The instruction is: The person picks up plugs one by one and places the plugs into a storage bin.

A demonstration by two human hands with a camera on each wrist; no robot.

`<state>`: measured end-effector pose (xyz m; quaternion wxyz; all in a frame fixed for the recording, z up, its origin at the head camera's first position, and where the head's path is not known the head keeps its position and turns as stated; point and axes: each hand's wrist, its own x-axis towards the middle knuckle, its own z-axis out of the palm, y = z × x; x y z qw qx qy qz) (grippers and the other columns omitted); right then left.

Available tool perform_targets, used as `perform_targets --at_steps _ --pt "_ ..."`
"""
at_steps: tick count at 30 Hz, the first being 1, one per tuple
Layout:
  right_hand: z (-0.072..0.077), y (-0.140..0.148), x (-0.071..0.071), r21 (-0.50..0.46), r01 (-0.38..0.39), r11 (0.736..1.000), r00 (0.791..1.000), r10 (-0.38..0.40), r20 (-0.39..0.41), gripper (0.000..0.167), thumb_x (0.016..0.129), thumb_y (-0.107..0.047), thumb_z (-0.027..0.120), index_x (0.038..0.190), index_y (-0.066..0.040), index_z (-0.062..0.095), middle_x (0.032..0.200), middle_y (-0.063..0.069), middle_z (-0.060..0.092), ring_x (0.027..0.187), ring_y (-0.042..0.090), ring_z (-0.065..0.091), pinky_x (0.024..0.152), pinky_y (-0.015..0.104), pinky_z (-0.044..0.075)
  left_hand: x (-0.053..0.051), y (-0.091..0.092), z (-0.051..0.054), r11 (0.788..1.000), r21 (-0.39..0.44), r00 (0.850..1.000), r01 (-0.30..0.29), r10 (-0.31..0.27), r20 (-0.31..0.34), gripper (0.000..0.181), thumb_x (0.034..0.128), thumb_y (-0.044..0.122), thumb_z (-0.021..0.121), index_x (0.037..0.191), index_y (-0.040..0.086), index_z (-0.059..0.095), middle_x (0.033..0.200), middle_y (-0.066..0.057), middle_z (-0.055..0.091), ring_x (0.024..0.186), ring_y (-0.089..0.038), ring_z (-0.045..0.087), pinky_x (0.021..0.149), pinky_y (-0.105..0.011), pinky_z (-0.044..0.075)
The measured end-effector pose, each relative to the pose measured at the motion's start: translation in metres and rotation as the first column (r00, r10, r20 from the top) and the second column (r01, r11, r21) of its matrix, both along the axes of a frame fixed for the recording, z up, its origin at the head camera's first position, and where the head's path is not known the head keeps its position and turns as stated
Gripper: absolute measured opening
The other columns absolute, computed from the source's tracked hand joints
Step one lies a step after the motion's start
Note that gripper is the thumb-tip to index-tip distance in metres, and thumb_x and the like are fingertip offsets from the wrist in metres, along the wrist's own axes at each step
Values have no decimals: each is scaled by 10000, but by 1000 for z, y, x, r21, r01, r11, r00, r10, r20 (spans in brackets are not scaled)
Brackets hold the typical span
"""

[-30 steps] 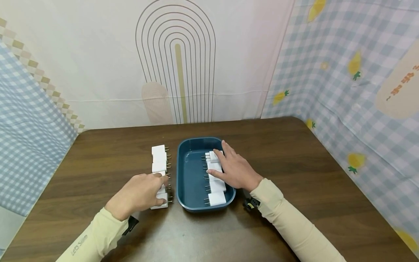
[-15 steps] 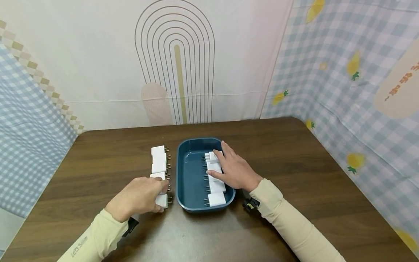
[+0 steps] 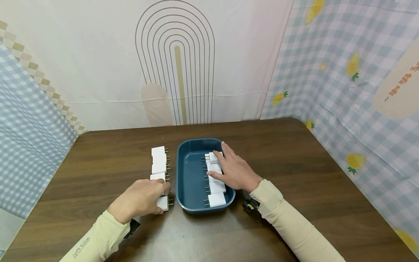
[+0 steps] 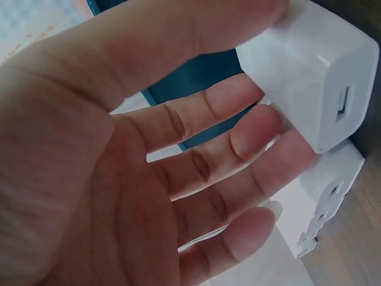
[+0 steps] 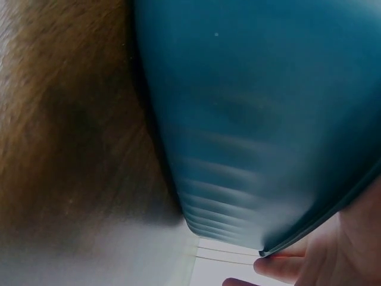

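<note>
My left hand (image 3: 140, 198) pinches the nearest white USB charger plug (image 3: 162, 203) between thumb and fingers, at the near end of a row of white chargers (image 3: 159, 160) on the table. Seen from the left wrist, the thumb presses one side of this charger (image 4: 309, 71), whose USB port faces the camera. My right hand (image 3: 237, 171) lies over the right rim of a dark blue bin (image 3: 191, 182), fingers spread and fairly straight, above another row of white chargers (image 3: 216, 199) inside it. The right wrist view shows the bin's outer wall (image 5: 250, 107) and a few fingers (image 5: 280, 268) at its rim.
Both rows have metal prongs facing the middle of the bin. The brown wooden table (image 3: 281, 145) reaches back to a white patterned cloth (image 3: 235, 65). Blue checked cloths (image 3: 340, 102) hang at the sides.
My left thumb and fingers have closed on the nearest charger, and it has shifted slightly toward me, apart from its row. My right hand has stayed in place over the bin.
</note>
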<state>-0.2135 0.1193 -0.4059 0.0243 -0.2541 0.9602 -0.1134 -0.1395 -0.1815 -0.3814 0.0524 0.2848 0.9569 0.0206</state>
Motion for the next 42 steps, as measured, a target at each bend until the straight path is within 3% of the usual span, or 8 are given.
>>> perform_targets --at_steps 9,27,42 --pt "1 -1 0 12 10 1000 1000 -10 7 844 986 -622 488 1590 -63 303 1697 220 81 1578 358 147 1219 507 314 2 3 -1 1000 -8 1000 8 -8 12 462 590 329 957 853 197 600 737 101 589 663 -118 575 658 -381 514" --pt "1 -1 1 3 11 1000 1000 -11 1 835 985 -615 497 1586 -63 316 1698 216 82 1578 356 150 1213 509 324 3 4 -3 1000 0 1000 14 -14 -5 436 589 339 945 805 200 593 708 108 567 627 -101 530 628 -362 486" --pt "0 -1 0 11 17 1000 1000 -17 15 837 981 -625 494 1587 -75 318 1701 211 66 1579 354 148 1214 512 319 4 8 -3 1000 -10 997 -28 29 69 457 589 393 945 857 195 632 693 94 570 641 -106 531 645 -380 493"
